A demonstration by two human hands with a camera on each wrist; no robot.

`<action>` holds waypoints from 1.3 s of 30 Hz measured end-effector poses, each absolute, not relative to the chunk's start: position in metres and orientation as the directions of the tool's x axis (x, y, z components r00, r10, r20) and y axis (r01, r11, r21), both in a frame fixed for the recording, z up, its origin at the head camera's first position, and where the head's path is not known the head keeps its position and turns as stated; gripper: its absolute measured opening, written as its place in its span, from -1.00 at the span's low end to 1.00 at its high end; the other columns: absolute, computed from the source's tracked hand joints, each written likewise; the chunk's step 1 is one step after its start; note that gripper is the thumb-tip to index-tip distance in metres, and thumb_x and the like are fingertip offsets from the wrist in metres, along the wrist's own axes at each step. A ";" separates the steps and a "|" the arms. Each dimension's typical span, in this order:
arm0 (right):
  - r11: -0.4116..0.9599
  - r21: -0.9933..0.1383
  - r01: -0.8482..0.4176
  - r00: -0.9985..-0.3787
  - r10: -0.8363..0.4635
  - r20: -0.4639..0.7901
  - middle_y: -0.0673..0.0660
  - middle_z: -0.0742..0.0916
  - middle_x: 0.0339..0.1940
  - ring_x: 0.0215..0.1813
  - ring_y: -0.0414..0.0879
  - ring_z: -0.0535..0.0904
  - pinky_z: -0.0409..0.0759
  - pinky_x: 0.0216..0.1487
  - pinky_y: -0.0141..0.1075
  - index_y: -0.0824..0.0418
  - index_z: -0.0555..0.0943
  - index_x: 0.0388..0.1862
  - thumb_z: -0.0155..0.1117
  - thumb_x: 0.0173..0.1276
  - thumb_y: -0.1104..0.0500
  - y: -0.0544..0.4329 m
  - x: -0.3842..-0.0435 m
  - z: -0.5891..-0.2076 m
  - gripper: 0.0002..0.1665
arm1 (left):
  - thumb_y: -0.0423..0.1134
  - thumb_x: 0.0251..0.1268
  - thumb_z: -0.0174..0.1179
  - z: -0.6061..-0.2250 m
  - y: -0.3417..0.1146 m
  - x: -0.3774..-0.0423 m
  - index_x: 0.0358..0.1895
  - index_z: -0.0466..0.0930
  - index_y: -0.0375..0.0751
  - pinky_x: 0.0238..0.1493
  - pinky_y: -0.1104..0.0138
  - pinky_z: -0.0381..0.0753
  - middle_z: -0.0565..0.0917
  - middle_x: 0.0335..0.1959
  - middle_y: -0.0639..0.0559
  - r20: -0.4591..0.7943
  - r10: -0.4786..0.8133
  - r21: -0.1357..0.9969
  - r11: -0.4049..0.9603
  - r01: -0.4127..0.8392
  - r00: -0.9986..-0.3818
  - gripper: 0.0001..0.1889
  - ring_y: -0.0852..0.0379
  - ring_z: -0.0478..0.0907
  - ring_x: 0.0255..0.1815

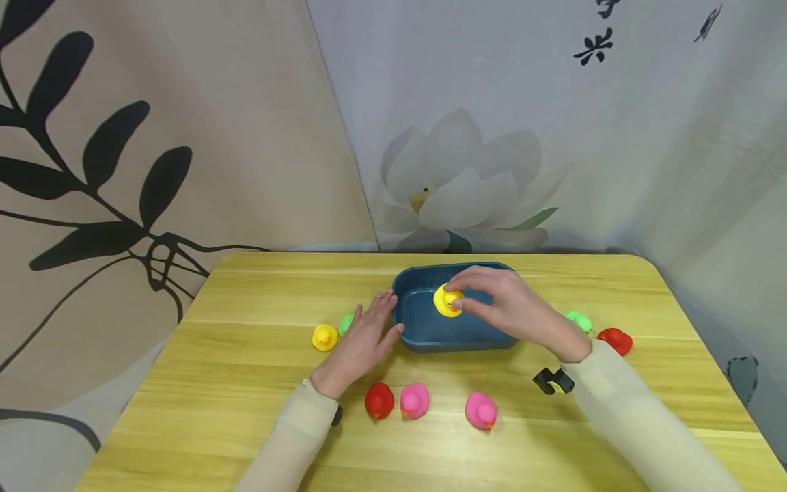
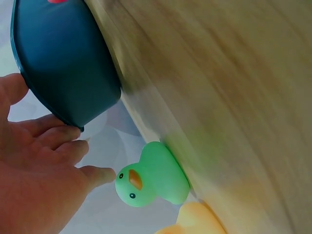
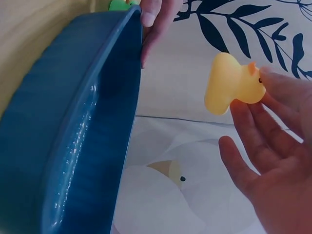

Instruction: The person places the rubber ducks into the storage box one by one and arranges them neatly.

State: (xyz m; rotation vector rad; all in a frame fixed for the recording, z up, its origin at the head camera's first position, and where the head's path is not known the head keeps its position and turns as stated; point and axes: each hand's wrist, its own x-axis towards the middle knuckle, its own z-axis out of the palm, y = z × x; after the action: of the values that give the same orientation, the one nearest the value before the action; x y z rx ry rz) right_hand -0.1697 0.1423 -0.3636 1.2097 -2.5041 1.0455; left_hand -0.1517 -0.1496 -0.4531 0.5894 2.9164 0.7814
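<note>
A yellow rubber duck (image 1: 447,301) is pinched between the thumb and fingers of my right hand (image 1: 505,305), above the blue basin (image 1: 424,342). In the right wrist view the duck (image 3: 225,85) hangs beyond the basin's rim (image 3: 105,53). My left hand (image 1: 364,342) rests its fingertips at the basin's left rim, fingers mostly straight. In the left wrist view the hand (image 2: 44,165) touches the basin wall (image 2: 73,63), with a green duck (image 2: 163,175) close by its little finger. Inside, the basin's visible floor holds no duck.
A yellow duck (image 1: 324,337) and a partly hidden green duck (image 1: 346,324) sit left of the basin. In front are a red duck (image 1: 379,401) and two pink ducks (image 1: 415,401). Another green duck (image 1: 579,321) and red duck (image 1: 615,341) lie right, near my right forearm.
</note>
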 end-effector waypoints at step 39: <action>0.500 -0.614 -0.610 -0.703 -0.700 0.129 -0.02 0.81 -0.07 -0.15 -0.15 0.67 0.68 -0.02 -0.20 0.16 0.80 0.06 0.42 0.45 0.14 0.110 -0.253 -0.359 -0.74 | 0.00 0.64 0.06 -0.453 -0.146 -0.150 0.62 0.18 -0.26 0.58 -0.27 -0.09 0.13 0.67 -0.12 0.031 0.351 0.494 0.809 0.320 -0.936 -0.33 -0.08 -0.01 0.69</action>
State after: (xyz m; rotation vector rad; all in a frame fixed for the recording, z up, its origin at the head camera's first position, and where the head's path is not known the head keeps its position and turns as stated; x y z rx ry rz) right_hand -0.2534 0.1099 -0.3591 1.2465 -2.8372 1.0704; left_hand -0.1498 -0.1461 -0.4528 0.5437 2.9290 0.7829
